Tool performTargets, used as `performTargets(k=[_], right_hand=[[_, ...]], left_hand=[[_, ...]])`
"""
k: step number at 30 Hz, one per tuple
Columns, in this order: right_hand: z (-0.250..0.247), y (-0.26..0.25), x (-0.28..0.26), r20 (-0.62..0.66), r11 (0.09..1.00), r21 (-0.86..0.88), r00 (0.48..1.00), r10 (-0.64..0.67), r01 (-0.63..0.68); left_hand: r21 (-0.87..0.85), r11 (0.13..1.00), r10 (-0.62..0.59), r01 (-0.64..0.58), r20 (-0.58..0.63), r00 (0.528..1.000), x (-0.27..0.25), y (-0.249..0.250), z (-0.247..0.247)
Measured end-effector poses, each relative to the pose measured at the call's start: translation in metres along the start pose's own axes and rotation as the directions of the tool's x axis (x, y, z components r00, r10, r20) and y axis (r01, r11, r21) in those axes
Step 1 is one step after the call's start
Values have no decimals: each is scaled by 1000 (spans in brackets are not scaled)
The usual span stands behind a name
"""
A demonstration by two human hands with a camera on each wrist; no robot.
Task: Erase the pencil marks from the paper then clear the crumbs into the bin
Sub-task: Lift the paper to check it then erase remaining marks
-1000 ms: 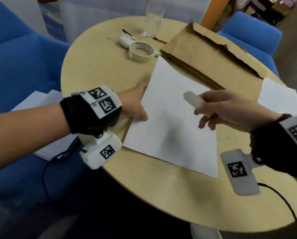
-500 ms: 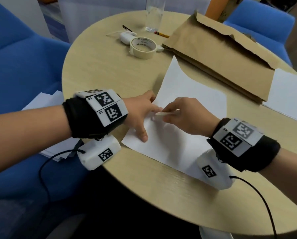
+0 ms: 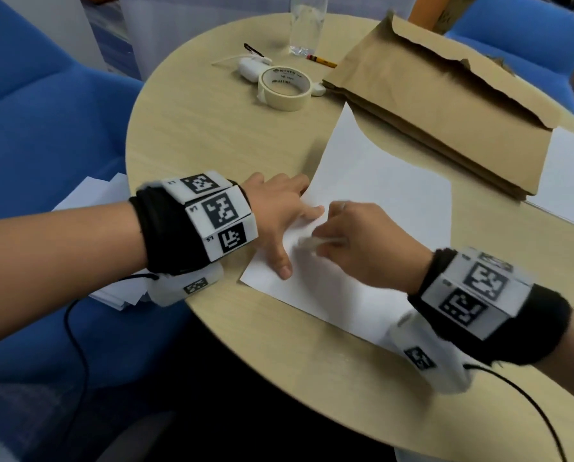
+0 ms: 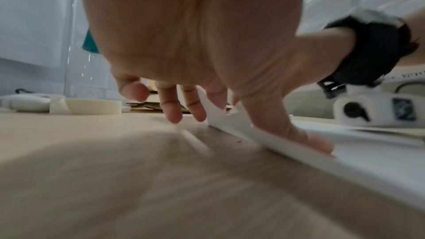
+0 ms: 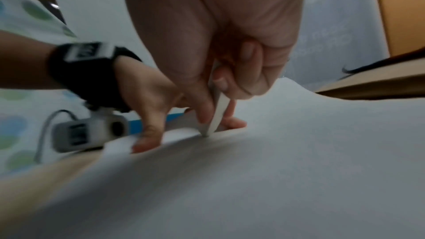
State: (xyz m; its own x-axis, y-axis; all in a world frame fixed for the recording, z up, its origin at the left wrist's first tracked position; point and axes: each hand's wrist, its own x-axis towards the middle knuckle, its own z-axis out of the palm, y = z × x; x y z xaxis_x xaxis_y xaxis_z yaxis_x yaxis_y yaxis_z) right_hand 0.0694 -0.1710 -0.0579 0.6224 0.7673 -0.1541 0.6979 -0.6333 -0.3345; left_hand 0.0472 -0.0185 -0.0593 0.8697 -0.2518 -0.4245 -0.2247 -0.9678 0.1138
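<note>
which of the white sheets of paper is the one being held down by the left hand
The sheet at the table's front, pinned by the left hand beside the eraser; the sheet past the brown bag lies untouched.

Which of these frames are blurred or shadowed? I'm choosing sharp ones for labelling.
Head view: mostly sharp, but the right hand and eraser smear with motion. Left wrist view: the left hand is soft and close, the table streaked and shadowed beneath it. Right wrist view: blurred throughout, a broad grey shadow over the paper; the eraser tip stays readable.
</note>
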Motion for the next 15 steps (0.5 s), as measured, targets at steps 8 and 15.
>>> performTargets(k=[8,15], right_hand=[[0,-5,3,-49,988,116,993,112,-105],[-6,-3,5,-9,981,108,986,164,-162]], left_hand=[[-18,1000,23,-23,-6,1000,1,-3,2],[24,1000,10,-10,11,1000,1,-2,3]])
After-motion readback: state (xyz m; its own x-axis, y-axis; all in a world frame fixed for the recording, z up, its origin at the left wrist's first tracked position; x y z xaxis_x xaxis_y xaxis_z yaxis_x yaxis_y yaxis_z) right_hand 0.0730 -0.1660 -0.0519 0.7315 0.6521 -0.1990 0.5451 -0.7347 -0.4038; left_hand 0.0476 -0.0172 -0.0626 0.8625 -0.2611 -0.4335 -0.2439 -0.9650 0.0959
